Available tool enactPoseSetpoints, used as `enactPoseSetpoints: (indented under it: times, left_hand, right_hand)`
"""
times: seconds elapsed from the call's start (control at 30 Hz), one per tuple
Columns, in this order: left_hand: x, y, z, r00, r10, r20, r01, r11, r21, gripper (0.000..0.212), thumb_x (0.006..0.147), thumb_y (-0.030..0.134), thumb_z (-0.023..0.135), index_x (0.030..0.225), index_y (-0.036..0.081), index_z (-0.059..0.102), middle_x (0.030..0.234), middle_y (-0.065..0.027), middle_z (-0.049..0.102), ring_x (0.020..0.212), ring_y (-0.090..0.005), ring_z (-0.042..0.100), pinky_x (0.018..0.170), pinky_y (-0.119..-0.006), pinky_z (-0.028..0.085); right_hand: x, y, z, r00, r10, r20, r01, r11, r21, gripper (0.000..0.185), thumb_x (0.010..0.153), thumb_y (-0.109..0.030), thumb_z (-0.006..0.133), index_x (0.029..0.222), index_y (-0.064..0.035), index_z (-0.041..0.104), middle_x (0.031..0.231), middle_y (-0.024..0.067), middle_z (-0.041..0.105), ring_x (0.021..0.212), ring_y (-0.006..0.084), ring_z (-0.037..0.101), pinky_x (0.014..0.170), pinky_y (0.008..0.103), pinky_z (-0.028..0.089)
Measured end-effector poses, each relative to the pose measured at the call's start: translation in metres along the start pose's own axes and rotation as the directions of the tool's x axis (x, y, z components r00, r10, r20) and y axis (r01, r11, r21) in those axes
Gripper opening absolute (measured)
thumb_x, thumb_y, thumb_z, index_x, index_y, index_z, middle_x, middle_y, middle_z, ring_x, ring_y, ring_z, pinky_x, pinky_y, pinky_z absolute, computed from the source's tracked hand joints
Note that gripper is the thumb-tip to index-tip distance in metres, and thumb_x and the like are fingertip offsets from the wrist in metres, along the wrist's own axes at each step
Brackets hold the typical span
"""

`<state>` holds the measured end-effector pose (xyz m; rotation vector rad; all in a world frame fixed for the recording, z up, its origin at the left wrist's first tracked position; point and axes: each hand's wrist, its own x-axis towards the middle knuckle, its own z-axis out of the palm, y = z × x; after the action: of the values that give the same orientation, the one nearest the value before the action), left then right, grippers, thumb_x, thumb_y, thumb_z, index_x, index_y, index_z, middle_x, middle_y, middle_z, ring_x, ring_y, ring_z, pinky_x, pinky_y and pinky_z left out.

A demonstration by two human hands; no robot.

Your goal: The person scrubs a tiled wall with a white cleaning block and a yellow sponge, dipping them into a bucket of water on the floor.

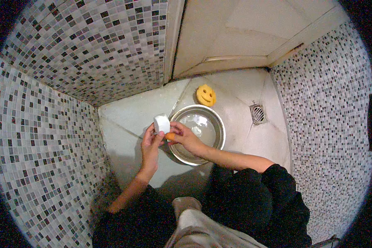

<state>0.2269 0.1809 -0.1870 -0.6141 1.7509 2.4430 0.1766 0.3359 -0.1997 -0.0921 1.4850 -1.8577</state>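
Note:
My left hand [150,143] grips a small white angular object [161,123], perhaps a block or a cup; its exact kind cannot be told. Between the fingers of my right hand [187,139] is a small orange object [170,136], partly covered and close against the white one. Both hands meet over the left rim of a round metal basin [222,127] on the floor. Clear-looking water [201,124] in it reflects light. Just beyond the basin's far rim lies a yellow smiley-face sponge [206,95].
A square floor drain [258,114] is set in the pale floor [235,90] to the right. Mosaic-tiled walls [55,124] rise on both sides. A pale door [229,40] stands at the far side. My dark-clothed knees [238,198] are close to the basin's near side.

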Motion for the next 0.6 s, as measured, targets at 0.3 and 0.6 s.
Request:
enactPoseSetpoints:
  times: [0.3,0.6]
  left_hand:
    - [-0.001,-0.003,0.001,0.992,-0.028,0.119,0.008,0.986,0.165,0.059,0.085,0.027,0.070,0.135,0.005,0.048,0.129,-0.0069,0.052,0.109,-0.0155,0.051,0.092,-0.031,0.043]
    - [0.001,0.008,-0.002,1.000,0.016,0.018,-0.019,0.989,0.144,0.042,0.091,0.027,0.061,0.127,0.007,0.054,0.118,-0.0032,0.058,0.094,-0.0114,0.054,0.084,-0.028,0.046]
  right_hand:
    - [-0.010,-0.008,-0.016,0.994,-0.030,-0.105,0.043,0.991,0.126,0.033,0.090,-0.011,0.060,0.121,-0.0078,0.048,0.108,0.0055,0.059,0.096,0.0145,0.059,0.081,0.0333,0.052]
    - [-0.022,0.002,-0.067,0.923,-0.264,-0.279,0.156,0.921,-0.356,0.042,0.079,-0.014,0.072,0.117,-0.0086,0.054,0.099,0.0056,0.063,0.089,0.0153,0.060,0.077,0.0300,0.049]
